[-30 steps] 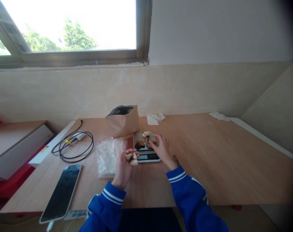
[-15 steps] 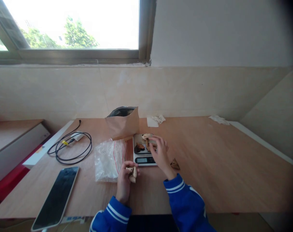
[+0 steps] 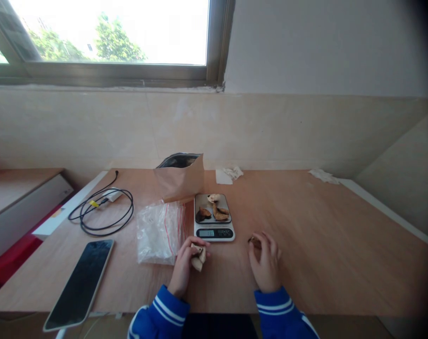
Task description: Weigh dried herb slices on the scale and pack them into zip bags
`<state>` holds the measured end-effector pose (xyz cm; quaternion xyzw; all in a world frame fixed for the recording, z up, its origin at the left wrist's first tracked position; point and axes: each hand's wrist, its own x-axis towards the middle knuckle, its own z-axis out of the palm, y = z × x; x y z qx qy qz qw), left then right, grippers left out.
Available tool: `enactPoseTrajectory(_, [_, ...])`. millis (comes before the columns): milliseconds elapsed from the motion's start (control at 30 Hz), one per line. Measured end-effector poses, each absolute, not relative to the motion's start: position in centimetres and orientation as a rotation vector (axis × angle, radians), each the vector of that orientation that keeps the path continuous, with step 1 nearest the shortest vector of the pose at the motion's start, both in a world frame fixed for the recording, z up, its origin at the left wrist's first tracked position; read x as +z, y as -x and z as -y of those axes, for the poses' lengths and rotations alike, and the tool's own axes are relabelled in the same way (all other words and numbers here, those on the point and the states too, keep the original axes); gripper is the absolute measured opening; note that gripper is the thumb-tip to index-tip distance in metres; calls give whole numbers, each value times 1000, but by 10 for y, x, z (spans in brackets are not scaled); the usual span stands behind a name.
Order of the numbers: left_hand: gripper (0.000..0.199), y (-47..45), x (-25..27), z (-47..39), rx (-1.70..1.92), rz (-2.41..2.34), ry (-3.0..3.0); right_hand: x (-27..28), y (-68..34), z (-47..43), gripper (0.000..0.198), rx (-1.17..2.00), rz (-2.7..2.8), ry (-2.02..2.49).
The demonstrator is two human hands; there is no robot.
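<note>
My left hand (image 3: 186, 264) is closed around pale, curled dried pieces (image 3: 198, 260) that look like dried mushroom, just in front of the scale. To the right, my right hand (image 3: 266, 263) rests low over the table, thumb and fingers around a brown dried mushroom-like piece (image 3: 255, 242), partly hidden by the fingers. Between and beyond the hands sits a small digital kitchen scale (image 3: 231, 231); its display is lit, but I cannot read the digits. On its plate lie a dark brown piece (image 3: 203, 214), a light brown piece (image 3: 220, 214) and a cream one (image 3: 214, 198).
A clear zip bag (image 3: 157, 235) lies left of the scale, before an open brown paper pouch (image 3: 184, 181). Farther left are a coiled black cable (image 3: 131, 212), a white adapter (image 3: 112, 194) and a phone (image 3: 82, 285) overhanging the front edge. Crumpled tissue (image 3: 233, 173) lies behind.
My right hand has left the scale plate and moved right and nearer, down to the brown piece on the table. The left hand still holds its pale pieces, slightly shifted.
</note>
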<state>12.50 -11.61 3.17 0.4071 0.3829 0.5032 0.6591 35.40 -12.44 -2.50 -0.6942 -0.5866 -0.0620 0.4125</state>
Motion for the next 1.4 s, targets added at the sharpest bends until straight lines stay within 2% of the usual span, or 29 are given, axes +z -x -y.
enactPoseTrajectory(300, [22, -124, 40, 118, 1120, -948, -1077, -20, -350, 127, 26, -16, 1553, 1920])
enactPoseTrajectory(633, [26, -123, 33, 118, 1164, -860, -1063, -26, -352, 126, 32, 24, 1516, 1944])
enactPoseTrajectory(800, [29, -123, 30, 118, 1203, -851, -1061, 0, -329, 113, 37, -68, 1425, 1777])
enactPoseTrajectory(1000, [20, -123, 26, 116, 1196, -869, -983, 54, -264, 67, 36, -44, 1870, 1456])
enactPoseTrajectory(1200, [17, -122, 26, 116, 1155, -861, -1004, 44, -239, 42, 32, -113, 2040, 1545])
enactPoseTrajectory(1400, [17, -122, 25, 113, 1129, -897, -1044, 46, -247, 56, 22, -38, 1924, 1506])
